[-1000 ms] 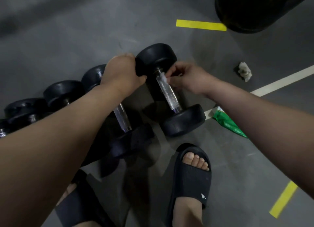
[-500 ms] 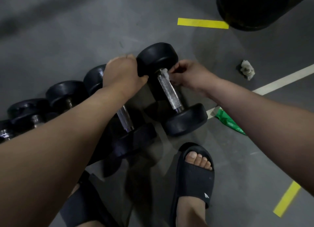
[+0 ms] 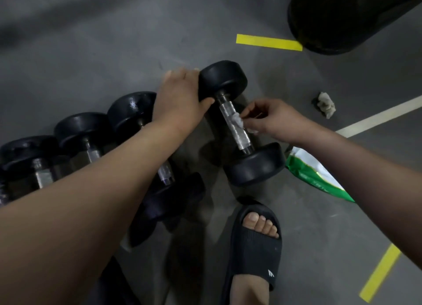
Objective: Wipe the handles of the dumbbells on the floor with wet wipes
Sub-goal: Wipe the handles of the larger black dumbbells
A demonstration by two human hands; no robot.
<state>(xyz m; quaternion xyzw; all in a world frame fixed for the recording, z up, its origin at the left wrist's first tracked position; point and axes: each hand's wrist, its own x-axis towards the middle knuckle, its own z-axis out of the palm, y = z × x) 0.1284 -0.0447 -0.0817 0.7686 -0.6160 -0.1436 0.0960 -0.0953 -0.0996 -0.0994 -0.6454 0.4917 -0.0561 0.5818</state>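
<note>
A black dumbbell (image 3: pixel 255 165) with a knurled chrome handle (image 3: pixel 239 133) lies on the grey floor, rightmost in a row. My left hand (image 3: pixel 180 97) grips its far head (image 3: pixel 225 80), thumb hooked around the inner edge. My right hand (image 3: pixel 274 118) pinches a crumpled white wet wipe (image 3: pixel 237 121) against the middle of the handle. Several more black dumbbells (image 3: pixel 82 131) lie in a row to the left, partly hidden under my left forearm.
A green and white wipe pack (image 3: pixel 312 174) lies right of the dumbbell, under my right arm. A used crumpled wipe (image 3: pixel 325 104) sits on the floor further right. My black-sandalled foot (image 3: pixel 255 243) stands just in front. A large black object (image 3: pixel 342 17) fills the top right.
My right hand has slid the wipe down the handle from beside the far head to about its middle. My left hand stays on the far head.
</note>
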